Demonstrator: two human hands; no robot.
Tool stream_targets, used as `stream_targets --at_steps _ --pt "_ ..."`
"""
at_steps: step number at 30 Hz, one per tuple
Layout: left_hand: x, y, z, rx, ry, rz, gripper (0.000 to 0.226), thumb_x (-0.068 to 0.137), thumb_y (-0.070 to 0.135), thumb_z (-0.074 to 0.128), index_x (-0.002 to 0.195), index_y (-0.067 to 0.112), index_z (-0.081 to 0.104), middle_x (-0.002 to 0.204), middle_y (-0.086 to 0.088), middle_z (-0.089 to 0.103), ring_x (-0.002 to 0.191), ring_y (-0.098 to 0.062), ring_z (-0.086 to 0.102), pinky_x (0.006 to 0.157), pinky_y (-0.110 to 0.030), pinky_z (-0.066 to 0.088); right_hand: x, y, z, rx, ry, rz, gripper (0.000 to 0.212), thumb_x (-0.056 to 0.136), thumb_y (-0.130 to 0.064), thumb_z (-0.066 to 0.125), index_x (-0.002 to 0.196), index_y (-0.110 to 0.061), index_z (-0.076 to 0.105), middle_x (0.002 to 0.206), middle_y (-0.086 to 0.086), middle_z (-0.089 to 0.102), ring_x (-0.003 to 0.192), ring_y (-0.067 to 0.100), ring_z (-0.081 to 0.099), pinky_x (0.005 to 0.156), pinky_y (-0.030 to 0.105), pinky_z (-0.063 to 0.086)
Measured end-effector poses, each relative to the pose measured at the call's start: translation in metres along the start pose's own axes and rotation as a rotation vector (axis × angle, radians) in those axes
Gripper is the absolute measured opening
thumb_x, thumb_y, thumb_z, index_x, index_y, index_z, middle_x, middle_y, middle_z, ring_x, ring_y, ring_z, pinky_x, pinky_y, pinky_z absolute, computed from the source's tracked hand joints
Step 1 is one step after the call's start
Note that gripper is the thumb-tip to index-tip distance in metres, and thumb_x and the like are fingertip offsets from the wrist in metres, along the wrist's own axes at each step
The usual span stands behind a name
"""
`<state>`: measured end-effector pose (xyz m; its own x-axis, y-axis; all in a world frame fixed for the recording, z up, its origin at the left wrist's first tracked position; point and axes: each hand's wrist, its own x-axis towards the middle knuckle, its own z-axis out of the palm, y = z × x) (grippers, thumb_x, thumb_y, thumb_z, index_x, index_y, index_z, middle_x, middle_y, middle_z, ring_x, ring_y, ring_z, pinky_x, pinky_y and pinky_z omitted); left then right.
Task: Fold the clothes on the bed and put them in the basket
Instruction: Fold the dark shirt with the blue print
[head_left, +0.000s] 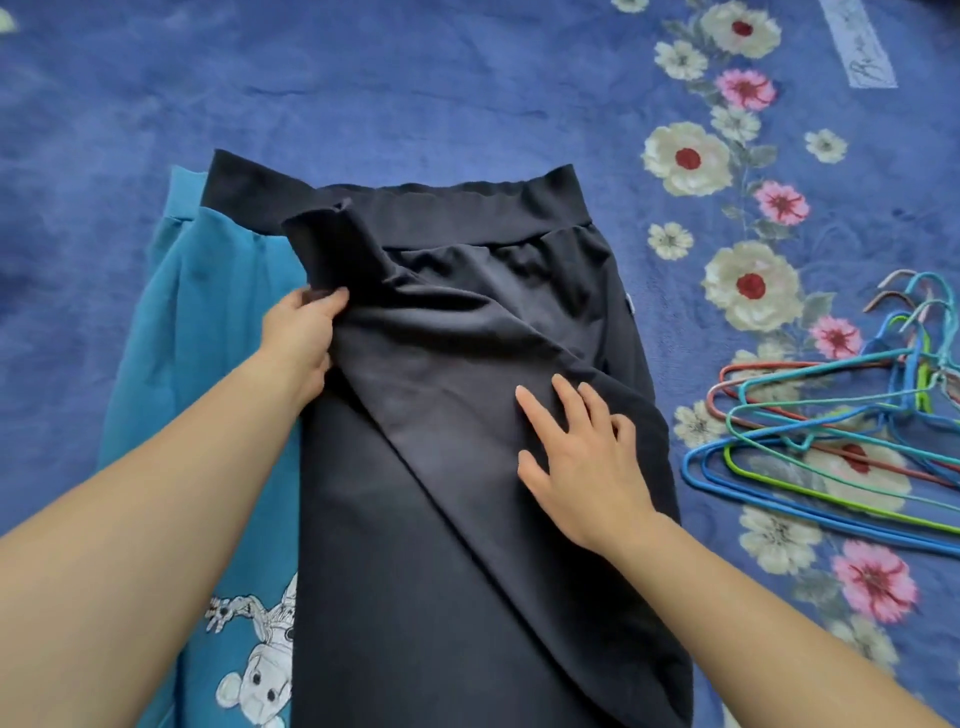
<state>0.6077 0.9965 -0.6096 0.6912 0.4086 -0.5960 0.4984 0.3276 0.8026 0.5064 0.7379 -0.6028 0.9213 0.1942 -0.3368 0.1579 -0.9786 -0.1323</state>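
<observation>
Starting nearest: spotting a teal garment (208, 364) with a cartoon print (254, 660), sticking out from under the left edge of the dark garment (415, 571) and partly covered by it. Pressing the right hand (582, 467) flat onto the dark garment, right of its middle, fingers straight and spread, pinning a diagonal fold. Gripping the dark garment's left edge with the left hand (301, 343), fingers curled round a flap (332, 244) lifted toward the waistband (467, 208). Working with hands apart, one at each side of the dark garment. Finding it spread on the blue flowered blanket (363, 78), waistband at the far end; judging this as mid-fold, lengthwise pass, not yet finished. Noting wire hangers (831, 431) piled well right of the dark garment, not touching it. Not seeing any basket. Likely risks: dragging the teal garment along, with the gripping fingers sitting right at the overlap; ending up with a skewed fold by following that diagonal crease instead of the side seam; bunching cloth under the flap when pulling without the flat hand pinning; losing the fold to soft, slack-looking fabric on release; snagging a hanger hook when sliding the bundle rightward.
</observation>
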Motion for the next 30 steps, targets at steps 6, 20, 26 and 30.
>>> stream_targets --at_steps 6,20,26,30 --pt "-0.026 0.001 -0.045 0.472 0.119 0.345 0.033 0.089 0.012 0.062 0.122 0.019 0.059 0.105 0.004 0.063 0.083 -0.009 0.059 0.076 -0.025 0.049 0.018 -0.046 0.001 -0.026 -0.08 -0.166 0.064 0.09 -0.047 0.031 0.151 -0.027 0.032 0.157 0.01 0.031 0.144 0.036 0.03 0.107 0.055 0.034" --pt "-0.019 0.016 -0.174 0.463 0.123 0.052 0.021 0.09 0.041 0.065 0.088 0.021 0.067 0.082 0.012 0.07 0.063 0.001 0.065 0.054 -0.013 0.049 0.106 -0.146 -0.006 -0.149 -0.361 -0.309 0.078 0.094 -0.066 0.03 0.152 -0.039 -0.015 0.162 0.003 -0.02 0.149 0.027 -0.018 0.12 0.052 -0.005" --pt "-0.021 0.028 -0.193 0.302 0.678 0.23 0.041 0.102 0.04 0.041 0.078 0.011 0.057 0.074 0.002 0.049 0.069 -0.014 0.044 0.062 -0.027 0.037 0.107 -0.154 -0.012 -0.204 -0.422 -0.256 0.081 0.093 -0.066 0.033 0.152 -0.039 -0.016 0.161 0.003 -0.022 0.149 0.027 -0.018 0.12 0.053 -0.003" --pt "-0.047 0.068 -0.245 -0.174 0.984 0.392 0.028 0.104 0.032 0.04 0.084 0.018 0.055 0.08 0.014 0.056 0.064 0.005 0.054 0.066 -0.007 0.042 0.111 -0.153 -0.018 -0.206 -0.441 -0.237 0.083 0.093 -0.063 0.04 0.152 -0.04 -0.012 0.163 0.003 -0.017 0.15 0.027 -0.012 0.12 0.052 0.002"
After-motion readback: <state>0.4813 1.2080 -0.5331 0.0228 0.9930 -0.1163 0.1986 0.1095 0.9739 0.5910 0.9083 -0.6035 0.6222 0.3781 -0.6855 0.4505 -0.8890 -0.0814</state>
